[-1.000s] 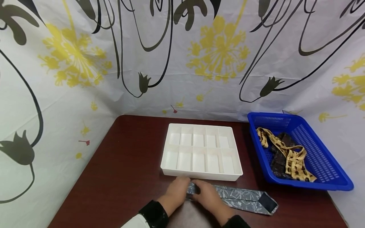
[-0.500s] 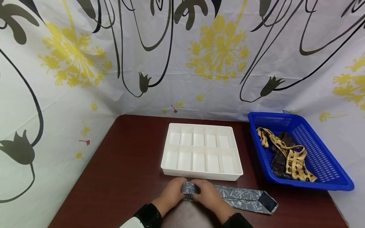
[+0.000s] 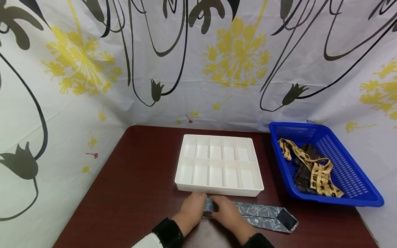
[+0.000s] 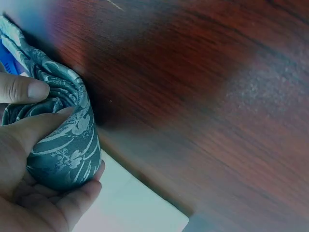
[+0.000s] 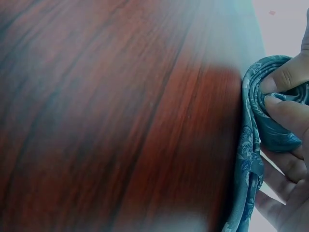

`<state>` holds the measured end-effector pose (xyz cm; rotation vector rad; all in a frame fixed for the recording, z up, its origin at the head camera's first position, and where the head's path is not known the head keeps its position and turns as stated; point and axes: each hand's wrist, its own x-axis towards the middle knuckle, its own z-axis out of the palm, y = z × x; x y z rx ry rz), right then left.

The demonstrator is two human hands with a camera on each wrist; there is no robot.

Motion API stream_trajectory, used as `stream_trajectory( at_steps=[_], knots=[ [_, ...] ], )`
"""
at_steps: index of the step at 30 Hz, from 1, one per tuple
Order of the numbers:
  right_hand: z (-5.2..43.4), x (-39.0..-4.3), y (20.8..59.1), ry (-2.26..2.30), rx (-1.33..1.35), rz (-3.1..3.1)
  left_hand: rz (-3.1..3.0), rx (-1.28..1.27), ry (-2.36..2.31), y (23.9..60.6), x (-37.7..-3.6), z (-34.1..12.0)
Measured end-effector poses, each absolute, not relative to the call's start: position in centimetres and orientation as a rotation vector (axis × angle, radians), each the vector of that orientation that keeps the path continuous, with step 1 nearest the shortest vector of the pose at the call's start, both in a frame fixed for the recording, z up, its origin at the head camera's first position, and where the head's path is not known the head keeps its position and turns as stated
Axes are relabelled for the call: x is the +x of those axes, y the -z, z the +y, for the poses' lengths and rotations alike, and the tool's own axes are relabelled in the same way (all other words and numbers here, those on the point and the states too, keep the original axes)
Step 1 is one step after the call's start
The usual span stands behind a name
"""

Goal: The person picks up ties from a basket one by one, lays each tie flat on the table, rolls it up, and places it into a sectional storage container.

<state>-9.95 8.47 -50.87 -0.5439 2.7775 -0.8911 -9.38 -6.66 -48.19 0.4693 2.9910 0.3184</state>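
A grey necktie (image 3: 263,215) with a pale floral pattern lies along the table's front, its dark-lined wide tip (image 3: 287,220) pointing right. Its left end is wound into a roll (image 4: 67,150), which both hands hold. From the left side my left hand (image 3: 193,208) grips the roll, its fingers curled round the outside and its thumb at the coils. My right hand (image 3: 227,214) holds the roll from the right, with thumb and finger at the coiled layers (image 5: 258,92). The flat length runs out beneath the right hand, which hides part of it.
Just beyond the hands stands a white divided tray (image 3: 217,191). On the right a blue plastic basket (image 3: 350,168) holds a yellow patterned cloth strip (image 3: 324,179) and a dark folded cloth (image 3: 302,177). Patterned sheeting (image 3: 198,93) hangs behind the brown table (image 3: 136,179).
My left hand shifted left, baring the roll, then came back right over it. The tie's wide tip has slid slightly left. My right hand stays nearly in place.
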Motion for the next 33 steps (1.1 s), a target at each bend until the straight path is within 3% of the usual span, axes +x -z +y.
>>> stream_trajectory(
  at_steps=[10,21,33],
  knots=[
    [8.4,-9.8,51.3,0.924,-0.549,2.805,2.960,0.511,-0.249,48.2,-9.5,-6.5],
    [8.6,-10.1,51.3,0.953,-0.586,2.800,2.707,0.581,-1.213,51.4,-10.0,-9.6],
    [9.0,-10.1,50.7,0.885,-0.615,2.820,2.925,0.624,-0.776,50.2,-10.1,-8.3]
  ],
)
